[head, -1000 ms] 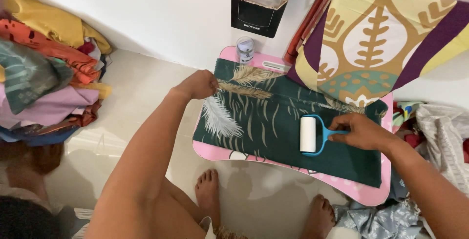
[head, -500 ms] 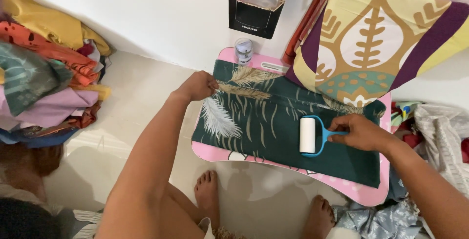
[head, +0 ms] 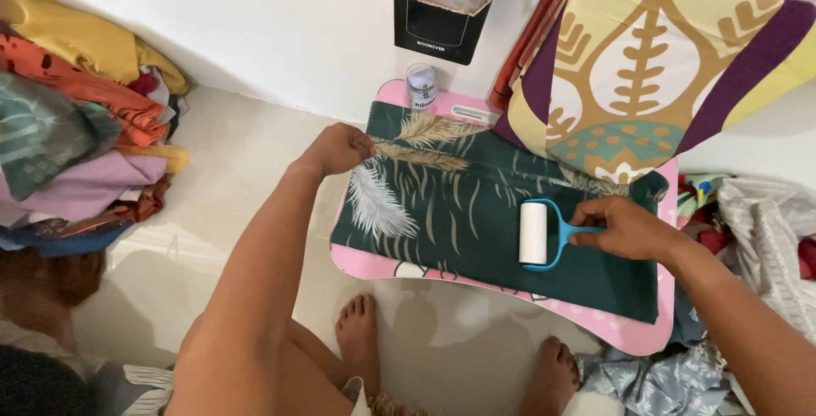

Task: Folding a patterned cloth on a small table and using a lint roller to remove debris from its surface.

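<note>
Left hand (head: 338,148) pinches the green feather-print cloth (head: 476,212) at its left edge, frame centre, keeping it flat on the pink lap table (head: 633,337), while right hand (head: 625,227) grips the blue-handled lint roller (head: 538,233) resting mid-cloth.

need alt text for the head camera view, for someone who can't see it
Seen from above, a person's right hand holds a blue-handled lint roller on a dark green feather-print cloth spread over a small pink table, while the left hand pinches the cloth's far left edge. A pile of colourful clothes lies at left.
</note>
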